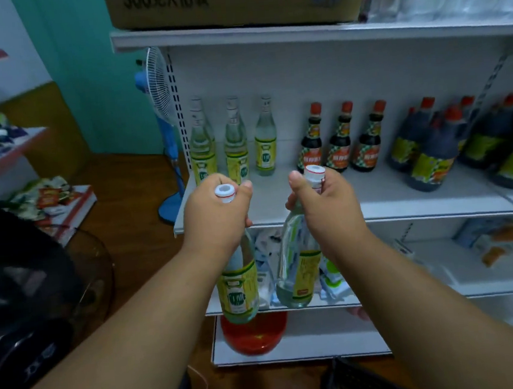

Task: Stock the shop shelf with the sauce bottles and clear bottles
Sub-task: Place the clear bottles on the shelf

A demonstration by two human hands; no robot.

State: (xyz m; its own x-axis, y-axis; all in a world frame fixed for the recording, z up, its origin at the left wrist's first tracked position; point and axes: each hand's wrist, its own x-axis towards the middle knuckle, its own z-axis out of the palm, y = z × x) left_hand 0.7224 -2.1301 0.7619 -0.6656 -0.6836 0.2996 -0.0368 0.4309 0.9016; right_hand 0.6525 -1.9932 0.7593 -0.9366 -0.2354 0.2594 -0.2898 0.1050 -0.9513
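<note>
Clear bottles, two in hand: left-hand bottle [240, 288] hanging below left hand [216, 210], right-hand bottle [298, 265] below right hand [321, 207]. Both being held up just in front of middle shelf [374, 205], caps about level w/ shelf surface, bodies still hanging below its front edge. Left grip: fingers curling round the neck under the white cap, pinching it. Right grip: same, fingers + thumb wrapping the neck below the cap.

Long axes: left bottle hanging near upright; right bottle tilting, base swinging toward the left, cap leaning right.

Already standing at shelf back: three clear bottles [234, 137] on left, three red-capped sauce bottles [340, 137] mid, big dark jugs [430, 145] further right. Bare shelf lying straight ahead, in front of the clear row and between the two hands' line of travel.

Judging next move: needing lift first, so bases clear the edge, then forward. Left hand nearer the clear row, so prob. going in first. Risk: tilted right bottle clipping the shelf lip or nearest sauce bottle.
</note>
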